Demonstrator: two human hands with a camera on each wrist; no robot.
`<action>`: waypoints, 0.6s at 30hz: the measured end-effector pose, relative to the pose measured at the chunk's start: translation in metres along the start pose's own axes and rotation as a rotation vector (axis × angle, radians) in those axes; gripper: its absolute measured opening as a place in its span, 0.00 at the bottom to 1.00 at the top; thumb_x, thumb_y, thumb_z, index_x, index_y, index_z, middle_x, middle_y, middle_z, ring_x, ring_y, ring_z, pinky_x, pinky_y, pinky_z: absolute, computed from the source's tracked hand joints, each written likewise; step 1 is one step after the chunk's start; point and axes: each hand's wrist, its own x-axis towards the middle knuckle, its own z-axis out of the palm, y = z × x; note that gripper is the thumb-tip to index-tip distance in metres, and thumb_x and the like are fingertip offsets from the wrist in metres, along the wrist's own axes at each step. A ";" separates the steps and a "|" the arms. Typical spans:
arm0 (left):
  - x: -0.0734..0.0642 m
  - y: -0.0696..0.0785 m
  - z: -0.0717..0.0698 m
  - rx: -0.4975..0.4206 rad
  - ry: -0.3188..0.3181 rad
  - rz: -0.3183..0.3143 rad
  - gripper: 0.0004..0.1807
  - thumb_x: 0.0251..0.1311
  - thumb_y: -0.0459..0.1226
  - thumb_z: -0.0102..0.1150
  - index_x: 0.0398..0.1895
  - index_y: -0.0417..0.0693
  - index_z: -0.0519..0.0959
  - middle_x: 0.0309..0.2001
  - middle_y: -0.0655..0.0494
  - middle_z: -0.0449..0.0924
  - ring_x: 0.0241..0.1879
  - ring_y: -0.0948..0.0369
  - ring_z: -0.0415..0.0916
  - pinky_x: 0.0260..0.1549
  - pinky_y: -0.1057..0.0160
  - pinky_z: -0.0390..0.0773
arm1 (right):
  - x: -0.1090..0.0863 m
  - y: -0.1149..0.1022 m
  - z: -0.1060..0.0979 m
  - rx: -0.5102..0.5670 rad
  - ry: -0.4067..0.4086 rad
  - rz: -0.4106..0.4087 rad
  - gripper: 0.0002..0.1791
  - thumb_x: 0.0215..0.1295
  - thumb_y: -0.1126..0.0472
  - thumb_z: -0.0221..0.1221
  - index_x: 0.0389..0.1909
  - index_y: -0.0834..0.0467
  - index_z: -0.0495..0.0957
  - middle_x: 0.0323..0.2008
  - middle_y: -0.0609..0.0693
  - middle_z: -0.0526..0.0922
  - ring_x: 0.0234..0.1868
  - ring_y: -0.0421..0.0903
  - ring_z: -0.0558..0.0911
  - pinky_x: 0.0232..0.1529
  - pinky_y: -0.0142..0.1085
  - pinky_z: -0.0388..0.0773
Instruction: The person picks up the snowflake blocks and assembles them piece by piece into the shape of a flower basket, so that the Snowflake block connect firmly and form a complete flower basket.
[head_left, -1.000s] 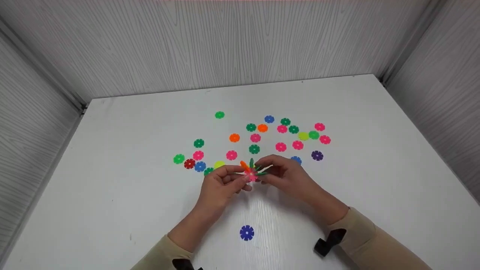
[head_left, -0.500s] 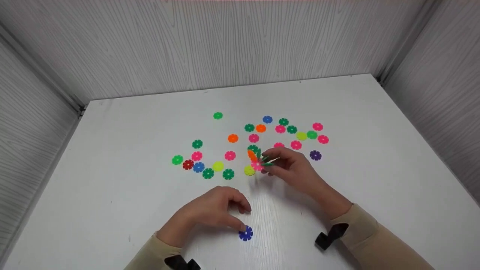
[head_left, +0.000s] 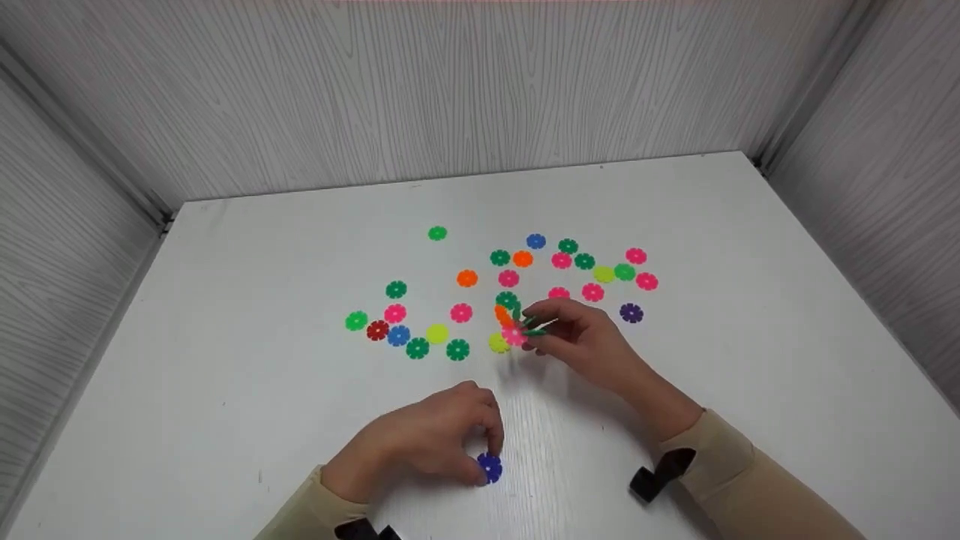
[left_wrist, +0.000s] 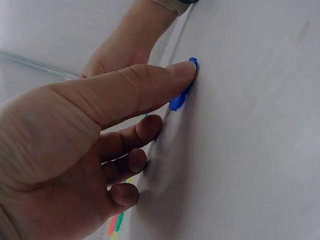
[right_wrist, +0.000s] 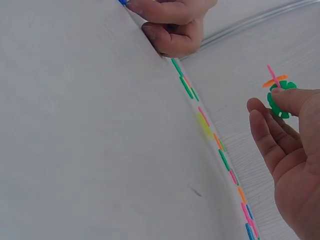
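My left hand [head_left: 439, 435] pinches a dark blue notched plastic disc [head_left: 490, 469] between thumb and forefinger, low over the white table near its front. In the left wrist view the thumb covers part of that blue disc [left_wrist: 180, 100], and the other fingers are curled beside it. My right hand [head_left: 585, 337] holds a small cluster of interlocked discs by its green pieces, raised above the table. A pink disc [head_left: 514, 334] faces forward in it, and an orange disc [head_left: 503, 315] stands out at its upper left. In the right wrist view the thumb presses a green disc [right_wrist: 282, 102].
Loose notched discs lie flat across the middle of the table [head_left: 262, 390]. A yellow disc [head_left: 437, 334] and a green disc [head_left: 457, 349] are closest to the left hand. A purple disc [head_left: 631, 313] lies right of the right hand. Panelled walls [head_left: 465, 90] enclose the back and sides.
My left hand has let go of the cluster, come down toward the front and taken hold of the dark blue disc. The right hand keeps the cluster, shifted slightly right and away.
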 end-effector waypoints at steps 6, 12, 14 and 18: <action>0.001 -0.007 0.000 -0.218 0.176 -0.037 0.09 0.63 0.39 0.75 0.41 0.63 0.84 0.38 0.69 0.83 0.43 0.64 0.79 0.49 0.64 0.82 | 0.000 0.001 0.001 0.012 -0.013 -0.002 0.19 0.72 0.64 0.68 0.61 0.51 0.82 0.52 0.50 0.87 0.48 0.52 0.90 0.49 0.43 0.88; 0.005 -0.016 0.000 -0.491 0.595 -0.015 0.09 0.67 0.38 0.73 0.48 0.56 0.88 0.43 0.61 0.87 0.44 0.58 0.85 0.46 0.62 0.87 | -0.001 0.001 0.004 0.015 -0.037 -0.004 0.19 0.72 0.63 0.68 0.61 0.56 0.82 0.52 0.51 0.86 0.49 0.52 0.89 0.51 0.42 0.87; 0.006 -0.017 0.000 -0.520 0.697 0.039 0.09 0.68 0.37 0.72 0.50 0.52 0.89 0.44 0.57 0.88 0.42 0.57 0.87 0.45 0.62 0.87 | -0.001 0.001 0.005 0.008 -0.045 -0.006 0.19 0.72 0.63 0.69 0.61 0.58 0.82 0.51 0.51 0.86 0.49 0.52 0.88 0.51 0.41 0.87; 0.009 -0.019 0.001 -0.510 0.786 0.146 0.12 0.70 0.34 0.69 0.54 0.47 0.89 0.46 0.53 0.88 0.43 0.58 0.89 0.49 0.61 0.87 | -0.001 -0.001 0.006 -0.018 -0.063 -0.007 0.20 0.71 0.62 0.70 0.61 0.57 0.82 0.52 0.48 0.86 0.49 0.50 0.88 0.52 0.40 0.87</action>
